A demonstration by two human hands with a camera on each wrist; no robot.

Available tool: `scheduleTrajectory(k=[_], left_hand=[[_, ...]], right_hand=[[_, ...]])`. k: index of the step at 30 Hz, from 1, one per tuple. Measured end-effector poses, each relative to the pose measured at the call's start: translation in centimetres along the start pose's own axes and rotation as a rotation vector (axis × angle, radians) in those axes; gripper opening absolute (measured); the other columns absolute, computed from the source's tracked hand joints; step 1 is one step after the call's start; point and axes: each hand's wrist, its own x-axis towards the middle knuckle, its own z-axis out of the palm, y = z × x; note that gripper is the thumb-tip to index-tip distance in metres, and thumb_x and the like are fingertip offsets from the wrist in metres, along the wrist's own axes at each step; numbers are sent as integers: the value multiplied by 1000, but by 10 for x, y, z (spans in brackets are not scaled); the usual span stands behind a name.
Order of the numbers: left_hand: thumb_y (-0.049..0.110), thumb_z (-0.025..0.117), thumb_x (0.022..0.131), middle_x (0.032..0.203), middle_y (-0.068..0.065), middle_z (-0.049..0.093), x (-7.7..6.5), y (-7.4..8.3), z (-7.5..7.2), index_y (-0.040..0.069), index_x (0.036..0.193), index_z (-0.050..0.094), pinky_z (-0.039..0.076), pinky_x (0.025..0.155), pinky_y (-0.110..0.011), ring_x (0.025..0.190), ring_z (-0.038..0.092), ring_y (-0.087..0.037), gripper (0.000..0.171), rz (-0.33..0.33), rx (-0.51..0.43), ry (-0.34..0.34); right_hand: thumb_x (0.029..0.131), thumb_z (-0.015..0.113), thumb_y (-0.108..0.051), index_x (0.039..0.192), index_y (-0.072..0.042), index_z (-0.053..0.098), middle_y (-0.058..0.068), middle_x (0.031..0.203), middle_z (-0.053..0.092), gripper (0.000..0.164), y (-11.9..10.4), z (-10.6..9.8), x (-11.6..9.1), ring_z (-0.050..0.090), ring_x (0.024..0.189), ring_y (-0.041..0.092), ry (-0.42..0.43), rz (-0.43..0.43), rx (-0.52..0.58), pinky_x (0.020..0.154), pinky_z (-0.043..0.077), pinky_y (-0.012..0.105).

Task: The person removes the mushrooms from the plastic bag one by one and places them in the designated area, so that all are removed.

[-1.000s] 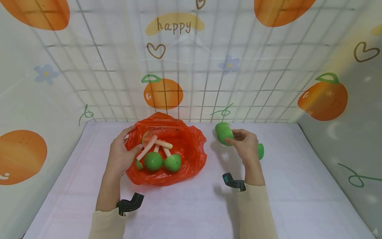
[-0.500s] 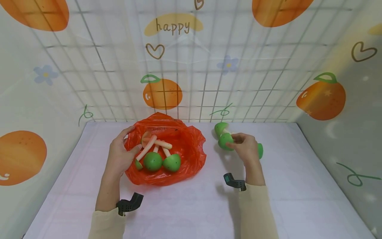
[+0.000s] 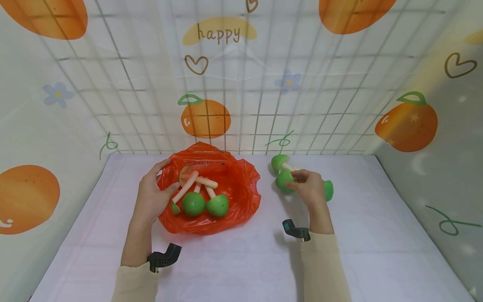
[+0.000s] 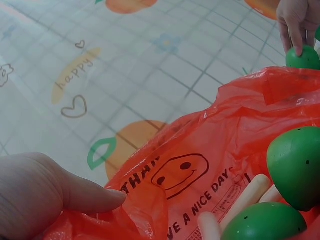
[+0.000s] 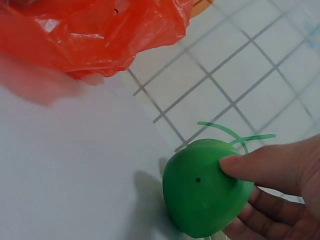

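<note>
Well, your right hand (image 3: 311, 186) pinches a green-capped mushroom (image 3: 282, 181) just right of the red bag (image 3: 243, 184), which your left hand (image 3: 154, 196) grips; too light a pinch could let the mushroom slip.

The bag (image 3: 243, 209) is thin plastic, crinkled and glossy — highlights catch its folds. The mushroom caps (image 3: 193, 204) look smooth with a soft sheen, their stems (image 3: 185, 187) smooth but duller. The worktop (image 3: 234, 268) looks matt. The 2 sleeves (image 3: 326, 268) are matt cloth; the backdrop (image 3: 241, 79) is thin, creased sheeting — faintly shiny.
</note>
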Motion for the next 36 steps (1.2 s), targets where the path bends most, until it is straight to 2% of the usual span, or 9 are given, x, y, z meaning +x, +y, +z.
scheduleTrajectory(k=[8,21,27,36], left_hand=[[-2,70,97,148,-19,56,-1,0,0,17,163,39,53,105,-53,132,58,-36,75,-7,0,-2],[-1,70,97,148,-18,56,-1,1,-1,20,163,40,53,105,-53,132,58,-35,75,-14,7,-1],[-3,70,97,147,-19,57,-1,1,-2,19,163,40,53,104,-53,131,58,-36,75,-3,7,-2],[-2,70,97,145,-19,58,-1,1,-2,20,163,40,54,104,-53,130,59,-36,75,-17,3,-4]], right_hand=[[87,82,-1,124,7,71,16,107,74,39,-1,0,-2,66,88,10,30,-14,81,72,51,14],[90,81,-2,125,8,71,15,103,74,38,-10,-6,-6,65,84,3,53,-46,119,73,51,12],[91,80,-3,125,6,71,12,102,73,36,-17,-7,-9,65,87,4,66,-32,152,74,53,12],[92,82,-13,123,0,74,11,106,74,35,-30,-1,-13,66,97,13,88,-47,177,82,54,16]])
